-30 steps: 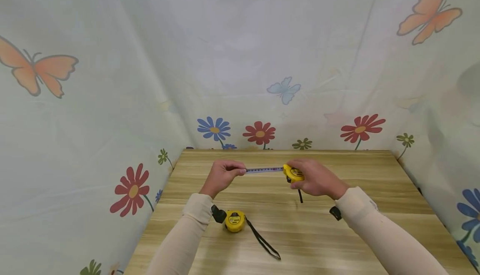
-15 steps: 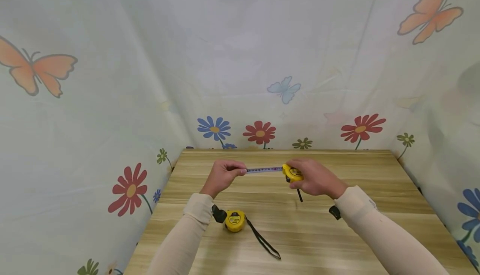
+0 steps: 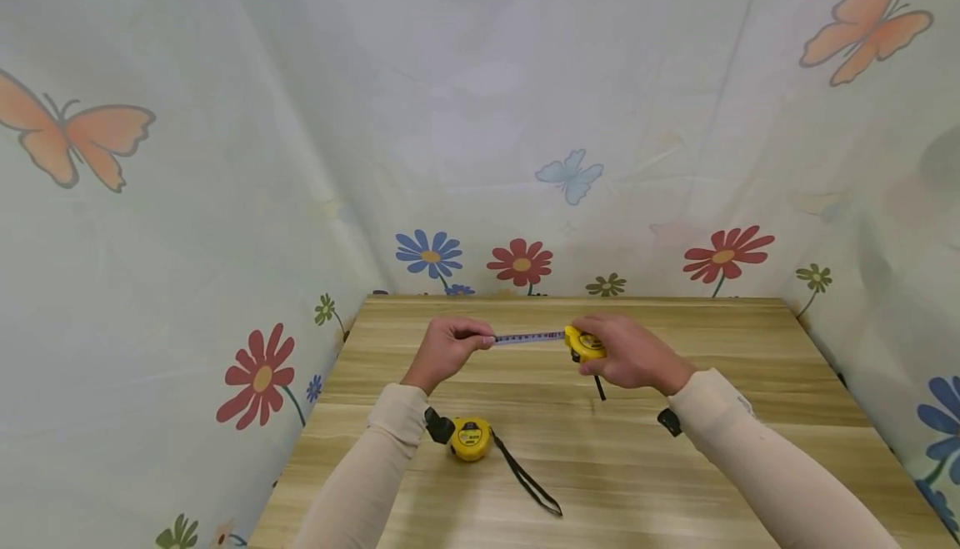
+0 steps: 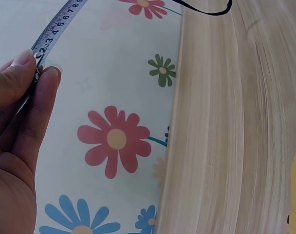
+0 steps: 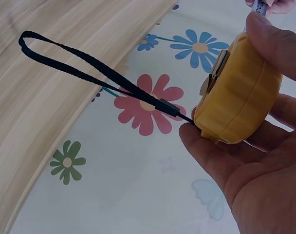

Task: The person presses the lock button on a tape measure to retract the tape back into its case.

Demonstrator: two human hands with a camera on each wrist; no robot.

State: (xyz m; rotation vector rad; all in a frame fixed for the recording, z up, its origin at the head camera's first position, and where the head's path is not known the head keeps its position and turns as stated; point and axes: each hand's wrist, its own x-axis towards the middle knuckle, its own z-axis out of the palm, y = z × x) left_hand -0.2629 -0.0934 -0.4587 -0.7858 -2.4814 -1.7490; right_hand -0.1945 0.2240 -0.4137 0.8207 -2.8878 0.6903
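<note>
My right hand (image 3: pixel 633 355) grips the yellow case of a tape measure (image 5: pixel 240 92), fingers and thumb wrapped around its sides. From that case a short length of white blade (image 3: pixel 531 337) runs left, stretched nearly level above the table. Its end is pinched between thumb and fingers of my left hand (image 3: pixel 447 351); low numbers show on the blade beside the thumb in the left wrist view. A black wrist strap (image 5: pixel 94 63) hangs off the held case. A second yellow tape measure (image 3: pixel 470 439) lies on the table near my left wrist, its black strap (image 3: pixel 525 476) spread toward the right.
The wood-grain table (image 3: pixel 660 482) has its far edge against a pale curtain (image 3: pixel 480 116) printed with flowers and butterflies. Curtain sides also rise at left and right. Dark wrist-camera mounts (image 3: pixel 438 426) sit under both wrists.
Both hands hold almost still, with the blade stretched between them at about the same length. The head view has shifted very slightly.
</note>
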